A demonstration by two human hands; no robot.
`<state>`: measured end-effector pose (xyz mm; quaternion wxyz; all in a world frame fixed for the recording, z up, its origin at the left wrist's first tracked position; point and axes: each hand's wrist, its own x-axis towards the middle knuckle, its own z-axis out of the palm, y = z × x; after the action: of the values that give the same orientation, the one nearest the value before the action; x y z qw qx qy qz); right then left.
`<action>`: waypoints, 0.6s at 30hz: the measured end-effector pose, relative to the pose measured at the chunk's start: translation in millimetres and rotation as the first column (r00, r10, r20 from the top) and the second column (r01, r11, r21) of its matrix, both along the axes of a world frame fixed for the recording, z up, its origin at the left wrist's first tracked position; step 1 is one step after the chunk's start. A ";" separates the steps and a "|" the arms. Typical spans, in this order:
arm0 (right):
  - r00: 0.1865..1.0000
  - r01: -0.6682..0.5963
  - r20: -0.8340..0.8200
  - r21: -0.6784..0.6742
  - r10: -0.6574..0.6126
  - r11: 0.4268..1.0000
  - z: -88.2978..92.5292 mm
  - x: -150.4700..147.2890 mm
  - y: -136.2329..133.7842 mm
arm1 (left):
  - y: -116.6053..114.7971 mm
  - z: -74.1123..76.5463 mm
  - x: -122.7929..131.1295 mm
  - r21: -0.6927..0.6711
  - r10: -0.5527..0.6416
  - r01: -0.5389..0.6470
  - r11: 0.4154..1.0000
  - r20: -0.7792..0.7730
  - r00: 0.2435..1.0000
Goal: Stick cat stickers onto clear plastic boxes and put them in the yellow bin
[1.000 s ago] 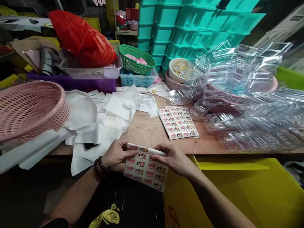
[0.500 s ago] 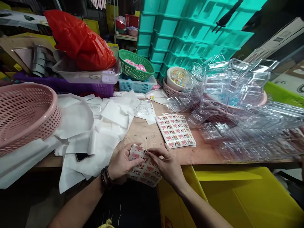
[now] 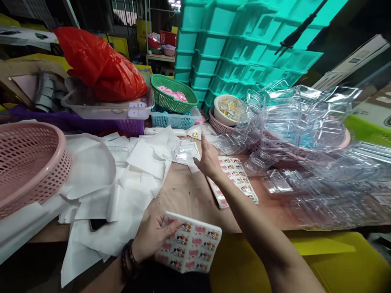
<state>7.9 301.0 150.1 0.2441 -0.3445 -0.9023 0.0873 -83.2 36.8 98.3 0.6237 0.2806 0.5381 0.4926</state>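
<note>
Left hand (image 3: 155,234) clamps white, pink-printed paper sheets (image 3: 195,246); right hand (image 3: 209,158), spread, empty, hangs near clear plastic tray (image 3: 185,150). Handling seems midway: similar printed paper stack (image 3: 238,173) lies right, unheld.

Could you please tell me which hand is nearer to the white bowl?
The right hand: it is out over the table, short of the white bowl. The left hand is farther away, by the near edge, holding printed sheets.

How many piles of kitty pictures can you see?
2. The held pile is in the left hand; the second pile lies on the table, partly covered by the right arm. More could be hidden.
</note>
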 end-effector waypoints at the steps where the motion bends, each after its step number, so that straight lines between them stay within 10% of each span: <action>1: 0.997 -0.005 0.070 -0.018 0.006 1.000 -1.6 -14.4 15.5 | -2.4 1.6 -0.1 -0.006 -0.013 0.013 1.000 -0.006 1.000; 6: 0.989 -0.007 0.145 -0.005 0.008 1.000 -15.9 -33.6 22.1 | -15.4 15.0 -7.9 0.031 -0.023 0.027 0.999 -0.125 0.992; 18: 0.984 -0.178 0.042 0.204 0.173 0.963 -54.6 77.4 -137.5 | -27.8 50.5 -15.8 0.387 0.052 0.378 0.841 -0.753 0.656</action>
<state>85.3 163.6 95.4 0.2591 -0.2368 -0.9363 0.0099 -99.0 8.9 148.8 0.2970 0.6596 0.5629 0.3999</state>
